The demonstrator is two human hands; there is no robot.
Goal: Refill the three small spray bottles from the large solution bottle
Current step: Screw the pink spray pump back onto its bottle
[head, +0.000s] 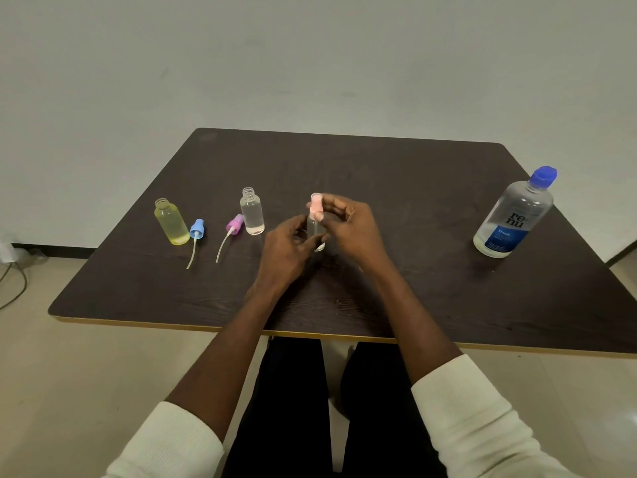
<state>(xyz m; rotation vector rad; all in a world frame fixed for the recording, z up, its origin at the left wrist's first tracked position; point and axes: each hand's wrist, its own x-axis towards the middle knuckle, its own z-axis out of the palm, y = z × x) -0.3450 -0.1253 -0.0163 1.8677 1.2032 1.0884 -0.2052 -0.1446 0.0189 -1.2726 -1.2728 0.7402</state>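
At the table's middle stands a small clear spray bottle (315, 232). My left hand (287, 248) grips its body, and my right hand (348, 224) pinches its pink spray cap (316, 205) on top. To the left stand an open yellow bottle (170, 221) and an open clear bottle (252, 212). A blue spray head (197, 230) and a purple spray head (235, 224) lie beside them, their white tubes trailing toward me. The large solution bottle (513, 215), with a blue cap on, stands at the right.
The dark wooden table (413, 288) has its front edge close to my lap. A grey wall rises behind it. Cables lie on the floor at the far left (13, 277).
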